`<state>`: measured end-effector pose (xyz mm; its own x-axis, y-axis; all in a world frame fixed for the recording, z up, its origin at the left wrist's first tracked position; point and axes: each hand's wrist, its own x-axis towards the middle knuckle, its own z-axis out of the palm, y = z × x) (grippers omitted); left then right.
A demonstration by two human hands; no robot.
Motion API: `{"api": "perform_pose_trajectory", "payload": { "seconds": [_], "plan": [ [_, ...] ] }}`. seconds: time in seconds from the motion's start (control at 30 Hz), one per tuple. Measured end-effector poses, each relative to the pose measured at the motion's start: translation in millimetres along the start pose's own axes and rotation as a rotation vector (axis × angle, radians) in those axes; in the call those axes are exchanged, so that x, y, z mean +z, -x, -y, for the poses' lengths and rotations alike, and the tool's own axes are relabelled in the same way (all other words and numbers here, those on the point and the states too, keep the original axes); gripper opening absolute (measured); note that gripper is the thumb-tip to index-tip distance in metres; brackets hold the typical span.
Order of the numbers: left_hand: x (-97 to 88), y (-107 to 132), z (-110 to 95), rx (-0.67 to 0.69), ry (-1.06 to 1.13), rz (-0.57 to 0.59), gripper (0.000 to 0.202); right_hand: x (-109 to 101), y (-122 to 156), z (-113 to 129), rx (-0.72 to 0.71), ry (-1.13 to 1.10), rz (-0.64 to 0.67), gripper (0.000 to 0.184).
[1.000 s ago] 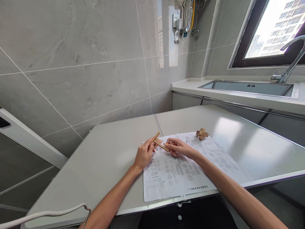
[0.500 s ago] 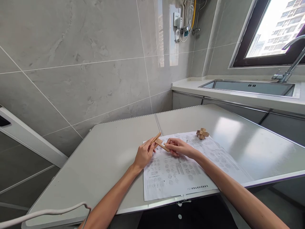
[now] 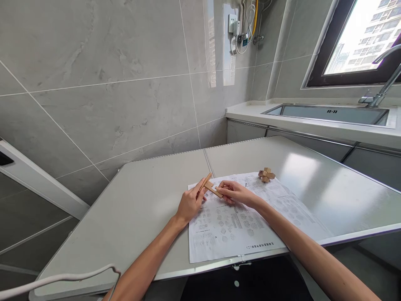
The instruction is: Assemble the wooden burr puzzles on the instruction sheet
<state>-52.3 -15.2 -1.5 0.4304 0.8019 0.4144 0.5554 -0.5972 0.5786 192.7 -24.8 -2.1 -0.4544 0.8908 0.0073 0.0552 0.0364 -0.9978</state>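
My left hand (image 3: 189,203) pinches a slim wooden stick (image 3: 205,181) that points up and to the right. My right hand (image 3: 237,193) grips a notched wooden piece (image 3: 212,189) whose end meets the stick, crossing it just above a printed instruction sheet (image 3: 238,228). Both hands rest over the sheet's upper left part. An assembled wooden burr puzzle (image 3: 266,175) sits on the sheet's far edge, to the right of my right hand.
The sheet lies on a grey folding table (image 3: 140,209) against a tiled wall. A counter with a steel sink (image 3: 326,113) and tap (image 3: 384,85) stands at the right under a window. A white cable (image 3: 59,279) crosses the lower left corner.
The two wooden pieces have come slightly closer together at the crossing; my hands have stayed nearly in the same place.
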Motion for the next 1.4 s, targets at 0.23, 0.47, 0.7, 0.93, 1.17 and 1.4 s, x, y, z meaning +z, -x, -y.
{"api": "perform_pose_trajectory", "payload": {
  "seconds": [0.23,0.47,0.7,0.93,1.17,1.4],
  "plan": [
    [0.1,-0.9,2.3,0.015,0.024,0.024,0.047,-3.4,1.2,1.9,-0.021,0.063,0.013,0.050],
    [0.9,0.0,0.5,-0.030,0.054,0.008,0.047,-0.4,0.4,1.9,-0.020,0.078,-0.004,0.051],
    [0.5,0.7,0.0,-0.045,0.060,0.000,0.046,2.0,1.8,0.9,-0.034,0.079,-0.007,0.051],
    [2.3,1.7,-1.0,-0.046,0.052,-0.004,0.046,2.5,2.9,0.5,-0.065,0.079,0.038,0.051],
    [3.9,3.3,-0.6,-0.003,0.031,0.032,0.045,1.6,1.8,1.9,-0.085,0.126,0.041,0.053],
    [6.1,3.9,2.9,0.005,0.024,0.041,0.047,3.0,0.8,0.8,-0.049,0.099,0.011,0.059]
  ]
}}
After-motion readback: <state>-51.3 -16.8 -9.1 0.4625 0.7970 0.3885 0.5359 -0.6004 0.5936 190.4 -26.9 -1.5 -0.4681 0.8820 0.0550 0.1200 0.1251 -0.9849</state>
